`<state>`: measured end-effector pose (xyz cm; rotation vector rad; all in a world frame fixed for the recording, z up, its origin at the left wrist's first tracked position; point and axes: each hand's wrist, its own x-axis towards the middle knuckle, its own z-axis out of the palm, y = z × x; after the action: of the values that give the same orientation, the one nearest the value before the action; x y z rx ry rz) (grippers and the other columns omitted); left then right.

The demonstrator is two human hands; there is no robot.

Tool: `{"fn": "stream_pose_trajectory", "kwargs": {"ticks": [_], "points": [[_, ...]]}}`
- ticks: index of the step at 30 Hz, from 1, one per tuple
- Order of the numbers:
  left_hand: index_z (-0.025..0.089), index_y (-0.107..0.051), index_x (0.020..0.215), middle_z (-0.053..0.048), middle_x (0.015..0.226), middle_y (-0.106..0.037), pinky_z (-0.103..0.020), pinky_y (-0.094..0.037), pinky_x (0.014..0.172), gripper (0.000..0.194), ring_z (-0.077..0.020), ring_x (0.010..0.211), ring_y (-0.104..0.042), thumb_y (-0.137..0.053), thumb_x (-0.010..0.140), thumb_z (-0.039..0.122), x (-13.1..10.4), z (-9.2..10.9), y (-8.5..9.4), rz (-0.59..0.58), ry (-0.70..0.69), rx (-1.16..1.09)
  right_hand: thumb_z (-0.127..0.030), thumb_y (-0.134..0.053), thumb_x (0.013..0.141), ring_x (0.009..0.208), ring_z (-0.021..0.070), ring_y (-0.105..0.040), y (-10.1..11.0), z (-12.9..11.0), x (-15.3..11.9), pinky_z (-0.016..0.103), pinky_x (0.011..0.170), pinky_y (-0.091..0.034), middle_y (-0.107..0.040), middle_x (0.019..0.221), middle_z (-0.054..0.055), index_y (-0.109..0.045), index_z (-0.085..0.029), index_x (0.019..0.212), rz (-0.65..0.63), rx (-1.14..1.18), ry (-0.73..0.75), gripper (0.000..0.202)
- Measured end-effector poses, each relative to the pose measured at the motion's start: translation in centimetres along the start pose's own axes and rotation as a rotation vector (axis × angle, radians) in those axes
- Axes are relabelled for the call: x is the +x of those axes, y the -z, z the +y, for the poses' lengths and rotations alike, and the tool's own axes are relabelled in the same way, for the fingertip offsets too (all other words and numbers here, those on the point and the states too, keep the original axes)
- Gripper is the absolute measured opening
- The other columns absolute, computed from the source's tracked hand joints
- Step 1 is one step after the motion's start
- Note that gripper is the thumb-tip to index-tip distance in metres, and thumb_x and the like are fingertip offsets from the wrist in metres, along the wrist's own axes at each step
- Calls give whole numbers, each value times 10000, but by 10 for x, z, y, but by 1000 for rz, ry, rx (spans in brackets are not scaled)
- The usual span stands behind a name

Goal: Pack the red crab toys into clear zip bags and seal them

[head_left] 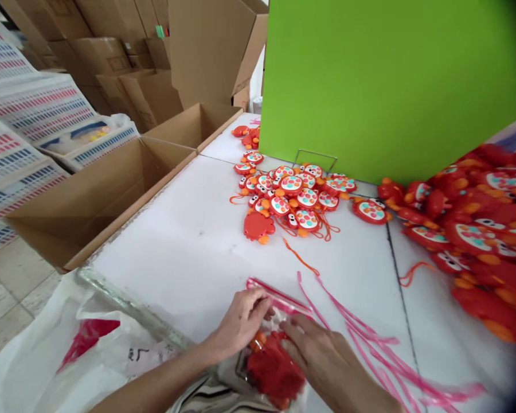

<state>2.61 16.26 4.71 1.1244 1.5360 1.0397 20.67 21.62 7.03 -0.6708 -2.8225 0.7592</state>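
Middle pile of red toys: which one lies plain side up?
The toy at the pile's near-left edge, nearest the left hand; its upward side is plain red, while neighbouring toys show spotted white panels.

Hands (239, 319) on clear bag (284, 300)

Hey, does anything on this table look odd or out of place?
Mildly: one red toy at the near edge of the middle pile lies plain side up, while most others there show dotted sides. Nearby, an orange cord seems attached to nothing, and pink strips trail loosely across the table.
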Motion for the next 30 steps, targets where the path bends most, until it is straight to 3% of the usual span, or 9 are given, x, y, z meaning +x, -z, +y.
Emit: {"fn": "stream_pose_trajectory", "kwargs": {"ticks": [3,7,10,15,19,22,26,29,30], "points": [[153,-572,725,-39,689,-635,-236,-454,571,351,-157,626,-601,-429,897,424,-1,1,-2,1,28,-53,-138,-443,880,940,239,-649,-5,-9,7,352,785,-532,-691,1042,85,-637,-227,1019,0,-158,50,254],[158,-556,707,-26,667,-619,-232,-465,571,355,-154,623,-610,-441,889,441,-3,-6,-1,-2,59,-127,-197,-378,925,569,177,-654,-11,-3,6,249,477,-470,-699,741,41,-634,-214,907,-31,-220,-121,257],[151,-574,751,-23,663,-614,-250,-470,595,306,-167,642,-616,-504,858,429,-4,-9,0,-10,79,-174,-215,-307,949,650,181,-668,-14,3,5,259,540,-478,-696,796,52,-619,-221,844,82,-177,-212,328],[115,-622,774,-43,689,-615,-259,-451,625,254,-159,643,-577,-517,845,336,-7,-8,3,-128,76,-264,-225,-343,947,716,170,-652,-23,-6,16,255,607,-475,-676,842,44,-609,-223,930,258,-65,-178,266],[131,-576,675,-7,636,-560,-231,-407,602,191,-143,637,-530,-462,821,180,-8,-4,2,-135,14,-152,-129,-359,909,717,164,-637,-29,-16,28,245,621,-455,-666,828,43,-601,-213,941,267,-119,-133,258],[146,-542,639,5,603,-538,-220,-375,560,200,-136,601,-507,-426,799,115,-11,0,0,-93,-30,42,-107,-404,865,625,165,-607,-32,-20,34,248,563,-421,-643,733,39,-590,-200,795,284,-153,-153,219],[157,-596,750,-27,666,-622,-250,-422,627,226,-160,627,-572,-396,855,154,-15,0,2,-104,-112,286,-181,-444,852,558,156,-596,-31,-16,30,248,537,-425,-633,672,12,-550,-216,738,378,-64,-282,160],[170,-598,827,-46,737,-661,-257,-465,679,236,-175,701,-642,-371,884,203,-17,-8,8,-120,-69,249,-253,-448,853,564,160,-618,-24,2,0,252,556,-462,-660,689,10,-555,-237,794,444,-67,-474,123],[173,-587,827,-44,744,-660,-254,-475,680,226,-176,715,-654,-371,882,215,-18,-12,10,-116,-49,205,-281,-458,841,574,173,-628,-21,11,-17,262,560,-469,-667,685,9,-560,-248,789,476,-89,-605,118]]}}
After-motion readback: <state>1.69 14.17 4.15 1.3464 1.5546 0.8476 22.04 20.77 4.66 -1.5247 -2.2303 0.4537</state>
